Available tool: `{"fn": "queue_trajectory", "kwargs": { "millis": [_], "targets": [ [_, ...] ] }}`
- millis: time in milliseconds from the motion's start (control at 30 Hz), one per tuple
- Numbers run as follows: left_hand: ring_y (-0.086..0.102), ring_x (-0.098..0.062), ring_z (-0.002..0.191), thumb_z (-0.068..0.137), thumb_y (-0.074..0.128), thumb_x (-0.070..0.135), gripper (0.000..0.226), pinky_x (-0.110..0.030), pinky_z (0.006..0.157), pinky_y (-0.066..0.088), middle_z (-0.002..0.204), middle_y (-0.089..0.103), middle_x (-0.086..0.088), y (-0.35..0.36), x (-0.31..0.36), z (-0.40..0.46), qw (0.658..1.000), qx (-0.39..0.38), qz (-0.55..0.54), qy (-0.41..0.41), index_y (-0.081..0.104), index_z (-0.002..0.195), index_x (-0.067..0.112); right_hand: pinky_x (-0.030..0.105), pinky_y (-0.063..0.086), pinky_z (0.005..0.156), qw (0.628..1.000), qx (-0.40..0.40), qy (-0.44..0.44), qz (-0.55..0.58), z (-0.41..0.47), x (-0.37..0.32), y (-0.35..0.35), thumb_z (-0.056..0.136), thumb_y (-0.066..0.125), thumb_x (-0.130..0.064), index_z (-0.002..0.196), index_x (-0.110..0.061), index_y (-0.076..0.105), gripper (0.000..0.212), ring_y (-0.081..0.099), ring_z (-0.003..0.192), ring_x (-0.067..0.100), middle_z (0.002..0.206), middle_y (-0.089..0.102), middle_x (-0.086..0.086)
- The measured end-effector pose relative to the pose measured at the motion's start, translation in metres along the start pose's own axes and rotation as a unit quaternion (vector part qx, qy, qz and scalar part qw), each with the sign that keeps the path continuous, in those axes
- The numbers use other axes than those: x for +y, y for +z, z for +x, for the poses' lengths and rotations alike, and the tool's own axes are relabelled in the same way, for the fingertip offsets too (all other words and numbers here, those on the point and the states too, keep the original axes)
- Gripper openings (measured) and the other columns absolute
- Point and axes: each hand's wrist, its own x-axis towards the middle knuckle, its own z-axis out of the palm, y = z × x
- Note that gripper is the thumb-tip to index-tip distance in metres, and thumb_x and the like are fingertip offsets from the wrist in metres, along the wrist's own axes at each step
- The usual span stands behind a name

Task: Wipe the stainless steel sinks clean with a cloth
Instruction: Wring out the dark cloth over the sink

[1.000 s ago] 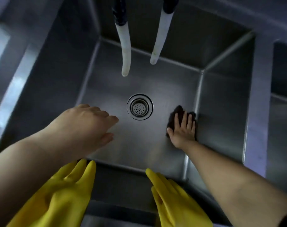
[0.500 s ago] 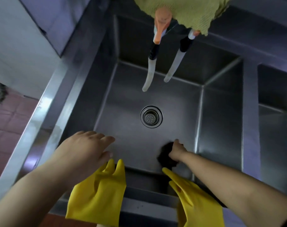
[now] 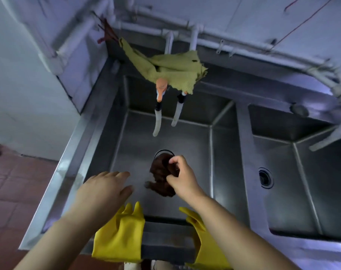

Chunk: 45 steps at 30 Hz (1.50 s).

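Two stainless steel sinks stand side by side. Over the left sink [image 3: 187,133] my right hand [image 3: 182,177] grips a crumpled dark brown cloth [image 3: 162,179], lifted above the basin floor and partly covering the round drain [image 3: 162,152]. My left hand [image 3: 104,189] hovers flat, fingers straight, above the basin's near left part and holds nothing. The right sink [image 3: 302,191] has its own drain [image 3: 265,177].
Two yellow rubber gloves [image 3: 120,236] hang over the sink's front rim. A yellow-green cloth [image 3: 173,72] drapes over the taps, with two white hoses [image 3: 158,123] dangling into the left basin. White pipes run along the back wall. Red floor tiles lie to the left.
My right hand stopped pressing the cloth flat near the basin's right wall, bunched it up and lifted it toward the middle. The view pulled back and up.
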Motion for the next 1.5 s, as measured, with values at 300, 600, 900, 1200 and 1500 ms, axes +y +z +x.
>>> {"fn": "queue_trajectory", "kwargs": {
  "millis": [300,600,900,1200,1500],
  "targets": [
    [0.038,-0.013,0.130,0.076,0.064,0.058,0.077,-0.028,0.102,0.034,0.136,0.048,0.006,-0.050,0.062,0.003,0.967,-0.007,-0.253,0.021,0.039,0.140,0.023,0.019,0.051,0.081,0.991,0.092,-0.073,0.066,-0.105,-0.059,-0.038,0.076,0.062,-0.021,0.101,-0.049,0.046,0.041,0.057,0.097,-0.006,0.100,0.061,-0.020],
    [0.064,-0.008,0.065,0.076,0.071,0.020,0.012,-0.032,0.063,0.052,0.069,0.066,0.002,-0.057,0.125,-0.008,0.938,-0.054,-0.333,0.076,0.061,0.075,0.027,0.011,0.047,0.084,0.977,0.121,-0.030,0.171,-0.169,-0.042,-0.057,0.088,0.055,-0.010,0.116,-0.053,0.041,0.053,0.055,0.107,-0.004,0.117,0.056,-0.018],
    [0.061,-0.008,0.082,0.082,0.063,0.011,0.020,-0.025,0.071,0.048,0.085,0.066,0.007,-0.032,0.217,-0.031,0.887,-0.155,-0.373,0.225,0.063,0.090,0.029,0.022,0.049,0.079,0.879,0.242,0.061,0.408,-0.218,0.022,-0.103,0.086,0.052,0.008,0.117,-0.014,0.056,0.038,0.062,0.100,0.013,0.104,0.066,0.006],
    [0.063,-0.007,0.086,0.084,0.058,0.011,0.021,-0.028,0.078,0.050,0.088,0.067,0.006,-0.005,0.333,-0.041,0.874,-0.228,-0.325,0.280,0.065,0.095,0.027,0.024,0.051,0.066,0.801,0.335,0.063,0.493,-0.270,0.092,-0.185,0.082,0.055,0.013,0.089,-0.001,0.059,0.015,0.065,0.075,0.017,0.076,0.066,0.010],
    [0.057,-0.006,0.065,0.074,0.064,0.036,0.016,-0.025,0.055,0.041,0.069,0.060,0.006,0.045,0.536,-0.044,0.927,-0.174,-0.134,0.304,0.052,0.068,0.028,0.020,0.051,0.061,0.842,0.417,0.087,0.330,-0.369,0.222,-0.351,0.076,0.071,-0.004,0.084,-0.014,0.062,0.015,0.067,0.071,0.008,0.073,0.069,-0.004]
  ]
}}
